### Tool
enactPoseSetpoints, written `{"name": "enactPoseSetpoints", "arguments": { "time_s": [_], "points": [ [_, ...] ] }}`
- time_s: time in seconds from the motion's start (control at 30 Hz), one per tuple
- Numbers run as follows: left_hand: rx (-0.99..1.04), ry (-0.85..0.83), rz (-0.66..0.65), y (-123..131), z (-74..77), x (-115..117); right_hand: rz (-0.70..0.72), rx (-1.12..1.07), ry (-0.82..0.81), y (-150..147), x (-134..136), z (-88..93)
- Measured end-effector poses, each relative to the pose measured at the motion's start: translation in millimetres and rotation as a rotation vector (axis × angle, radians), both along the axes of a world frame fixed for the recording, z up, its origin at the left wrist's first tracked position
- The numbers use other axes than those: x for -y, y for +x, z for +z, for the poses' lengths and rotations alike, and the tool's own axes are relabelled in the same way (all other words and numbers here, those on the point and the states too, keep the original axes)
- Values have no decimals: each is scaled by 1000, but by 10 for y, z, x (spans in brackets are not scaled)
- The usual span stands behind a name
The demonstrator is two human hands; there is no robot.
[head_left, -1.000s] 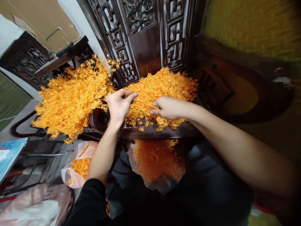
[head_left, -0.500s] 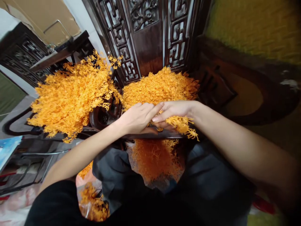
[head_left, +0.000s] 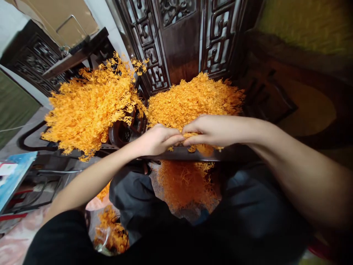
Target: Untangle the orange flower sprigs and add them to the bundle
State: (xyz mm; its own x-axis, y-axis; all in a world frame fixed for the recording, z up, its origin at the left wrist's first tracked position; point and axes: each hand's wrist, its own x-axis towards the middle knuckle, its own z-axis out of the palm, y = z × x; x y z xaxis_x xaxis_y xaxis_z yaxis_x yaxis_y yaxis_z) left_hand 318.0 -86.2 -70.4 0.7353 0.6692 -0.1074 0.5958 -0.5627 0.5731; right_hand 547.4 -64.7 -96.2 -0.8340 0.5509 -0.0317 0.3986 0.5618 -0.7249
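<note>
In the head view, my right hand (head_left: 212, 130) pinches a small orange plastic flower sprig (head_left: 191, 135) between thumb and fingers. Against its fingertips sits my left hand (head_left: 160, 139), its thumb and fingers pressed together; whatever is inside them is hidden. Both hands are above the front edge of a dark wooden seat (head_left: 220, 154). Just behind them lies a thick heap of orange flower sprigs (head_left: 190, 101). Several loose orange bits show below the right hand, along the edge.
Another big orange bunch (head_left: 91, 106) rises at the left beside a curled wooden armrest (head_left: 117, 134). Carved wooden panels (head_left: 183, 48) stand behind. Between my knees is a container of orange sprigs (head_left: 187, 184); a plastic bag (head_left: 103, 237) with more is at lower left.
My right hand has turned over, its back now facing up, and the orange sprig that stuck out below it is mostly hidden. My left fingers have drawn back from over the right hand.
</note>
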Motion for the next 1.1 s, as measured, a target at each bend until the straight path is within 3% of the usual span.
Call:
{"name": "enactPoseSetpoints", "arguments": {
  "time_s": [0.13,0.23,0.33,0.47,0.6,0.73,0.87,1.0,1.1],
  "points": [
    [238,-490,326,-7,-205,3,-91,84,445,-111,46,-123],
    [387,-805,535,-7,-396,-17,-50,95,716,-164,11,-204],
    [558,-882,602,-16,-582,-53,-53,0,828,-69,-101,-233],
    [892,-746,732,-63,-832,-119,-388,-189,787,149,-275,-243],
    [1004,-602,761,-64,-983,-189,-660,-393,554,121,-354,-332],
    [798,-227,729,24,-954,-227,-674,-377,386,-128,-335,-434],
    [513,175,588,116,-881,-251,-652,-187,521,-358,-306,-435],
    [451,341,502,162,-899,-269,-642,-214,490,-375,-474,-418],
    [431,369,427,148,-936,-243,-707,-285,487,-97,-772,-464]
  ]
}}
